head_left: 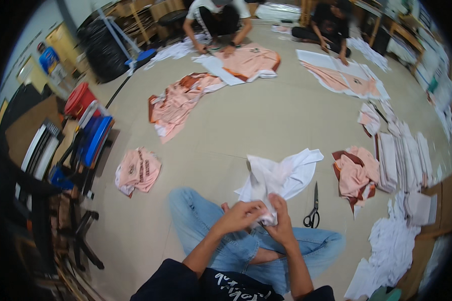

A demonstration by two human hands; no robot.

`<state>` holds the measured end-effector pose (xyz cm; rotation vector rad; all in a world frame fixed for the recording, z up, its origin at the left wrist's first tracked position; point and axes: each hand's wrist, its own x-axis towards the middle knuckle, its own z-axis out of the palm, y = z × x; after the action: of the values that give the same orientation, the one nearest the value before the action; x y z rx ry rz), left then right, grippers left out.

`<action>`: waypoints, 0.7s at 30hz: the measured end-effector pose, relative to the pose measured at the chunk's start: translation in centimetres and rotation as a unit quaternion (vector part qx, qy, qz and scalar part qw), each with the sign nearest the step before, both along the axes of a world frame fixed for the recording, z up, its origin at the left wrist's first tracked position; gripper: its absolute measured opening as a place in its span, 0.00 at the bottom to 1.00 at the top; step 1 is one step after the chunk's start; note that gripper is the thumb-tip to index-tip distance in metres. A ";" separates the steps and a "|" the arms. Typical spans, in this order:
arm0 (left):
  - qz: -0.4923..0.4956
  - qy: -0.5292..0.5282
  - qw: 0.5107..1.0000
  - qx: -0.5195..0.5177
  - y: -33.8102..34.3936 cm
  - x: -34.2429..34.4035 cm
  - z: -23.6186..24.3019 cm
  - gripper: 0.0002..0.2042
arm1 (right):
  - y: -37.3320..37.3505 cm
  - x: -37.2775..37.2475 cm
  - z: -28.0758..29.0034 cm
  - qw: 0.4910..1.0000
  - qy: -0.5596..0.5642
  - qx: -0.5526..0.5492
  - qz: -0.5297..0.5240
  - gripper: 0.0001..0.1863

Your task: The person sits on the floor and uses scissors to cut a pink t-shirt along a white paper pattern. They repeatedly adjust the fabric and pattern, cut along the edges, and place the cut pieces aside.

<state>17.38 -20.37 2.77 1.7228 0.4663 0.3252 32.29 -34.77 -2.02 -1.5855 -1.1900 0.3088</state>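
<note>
Over my crossed legs I hold up a bunched piece of white fabric (265,180) with a faint pink tint. My right hand (280,220) is closed around its gathered lower end. The fingers of my left hand (245,214) pinch the same end from the other side, slightly blurred. The upper part of the cloth spreads away from me, and another white fabric piece (302,173) lies on the floor behind it. Black-handled scissors (312,213) rest on the floor beside my right knee, touched by neither hand.
Crumpled peach fabric pieces lie at left (138,170) and right (356,173). Folded cloth stacks (402,155) and a white scrap heap (389,246) line the right side. Two people sit or crouch over peach-and-white fabric (251,60) ahead. A chair base (83,233) stands left.
</note>
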 end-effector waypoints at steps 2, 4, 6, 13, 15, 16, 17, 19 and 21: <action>-0.052 0.029 0.993 0.099 -0.2 -1.6 4.4 0.07 | 0.4 -1.5 3.0 0.996 -0.076 0.025 0.034 0.25; -0.038 0.061 0.983 0.166 1.3 -2.5 4.6 0.08 | -1.2 -1.9 7.7 0.987 -0.161 0.020 -0.017 0.24; -0.031 0.091 0.973 0.211 1.7 -2.9 3.9 0.09 | -3.4 -2.2 11.3 0.976 -0.194 0.083 -0.054 0.22; 0.164 0.150 0.938 0.267 10.0 -0.8 -9.0 0.12 | 3.0 5.8 11.3 0.917 -0.078 0.249 -0.302 0.22; 0.359 0.163 0.847 0.356 17.1 -0.5 -7.0 0.13 | 5.8 13.8 10.8 0.963 -0.100 0.094 -0.234 0.31; 0.456 0.028 0.819 0.347 20.3 -1.3 -4.7 0.15 | 6.3 16.3 11.1 0.967 -0.129 0.055 -0.212 0.34; 0.461 -0.073 0.785 0.407 20.3 -1.1 0.5 0.17 | 5.8 16.9 12.6 0.949 -0.168 0.099 -0.250 0.32; 0.476 -0.157 0.778 0.378 20.6 -3.8 7.1 0.16 | 5.4 15.2 15.9 0.909 -0.224 0.189 -0.296 0.29; 0.469 -0.247 0.751 0.393 17.8 -5.4 11.2 0.16 | 3.8 13.8 15.5 0.897 -0.145 0.252 -0.332 0.24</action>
<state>12.02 -2.60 13.94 1.9336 0.8485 1.8915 46.08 -30.97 13.46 -1.4884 -0.7777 -0.6551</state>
